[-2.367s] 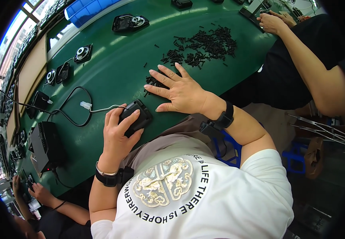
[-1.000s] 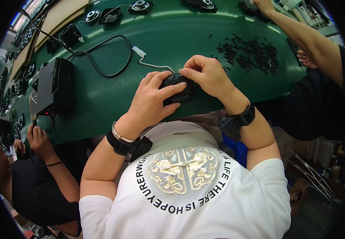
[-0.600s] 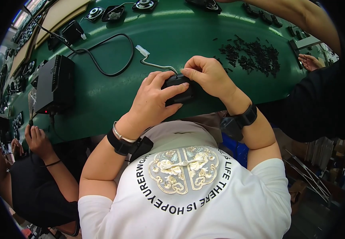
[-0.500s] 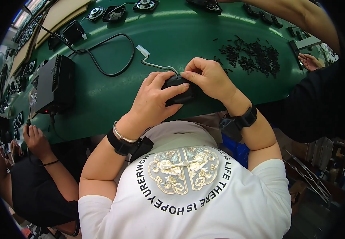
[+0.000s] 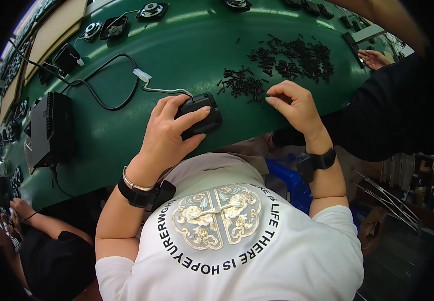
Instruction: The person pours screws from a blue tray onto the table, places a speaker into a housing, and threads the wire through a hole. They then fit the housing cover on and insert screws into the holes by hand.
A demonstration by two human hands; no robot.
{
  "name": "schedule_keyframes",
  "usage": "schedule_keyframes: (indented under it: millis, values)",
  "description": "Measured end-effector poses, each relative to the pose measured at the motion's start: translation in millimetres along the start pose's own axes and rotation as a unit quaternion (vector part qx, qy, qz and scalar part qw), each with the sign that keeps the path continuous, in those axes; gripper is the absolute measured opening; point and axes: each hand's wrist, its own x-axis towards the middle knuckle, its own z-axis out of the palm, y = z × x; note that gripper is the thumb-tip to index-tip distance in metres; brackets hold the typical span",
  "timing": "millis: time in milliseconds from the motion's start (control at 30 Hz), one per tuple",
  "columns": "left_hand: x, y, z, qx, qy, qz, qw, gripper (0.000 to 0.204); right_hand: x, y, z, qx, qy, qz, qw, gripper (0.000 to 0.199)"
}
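A black speaker box [image 5: 211, 119] lies on the green bench, screw holes showing at its corners. My left hand [image 5: 169, 123] is closed around its left side, with the thumb and fingers over its top. From its far edge runs a pale cable ending in a white connector [image 5: 141, 75]. To the right, my right hand [image 5: 297, 105] hovers by the near pile of black screws [image 5: 242, 84]. Its thumb and forefinger are pinched together; whether a screw sits between them is too small to tell. A larger spread of black screws [image 5: 302, 57] lies farther back.
A black power box [image 5: 51, 130] stands at the left, its black cable [image 5: 109, 108] looping over the bench. Several speakers [image 5: 151, 10] lie along the far side. A co-worker's hand [image 5: 375, 59] is at the right, another person's hand [image 5: 22, 208] at the lower left.
My right hand has left the speaker box and moved right to the screws. The view has shifted, and the near screw pile, mostly hidden before, now shows. My left hand still holds the box.
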Motion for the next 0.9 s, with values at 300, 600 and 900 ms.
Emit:
schedule_keyframes:
  millis: [300,600,900]
  values:
    - [-2.3,-2.7,1.3,0.006,0.003,0.003,1.0,0.058,-13.8,10.4,28.2,-0.115,0.103,-0.176,0.972,0.015]
    - [-1.4,-1.2,1.2,0.008,-0.001,-0.003,1.0,0.056,-4.6,-32.9,55.7,0.176,-0.009,-0.072,0.982,0.009]
    - [0.3,-0.2,0.6,0.003,0.004,-0.006,1.0,0.056,-1.3,-46.7,78.3,0.106,-0.043,-0.101,0.988,0.011]
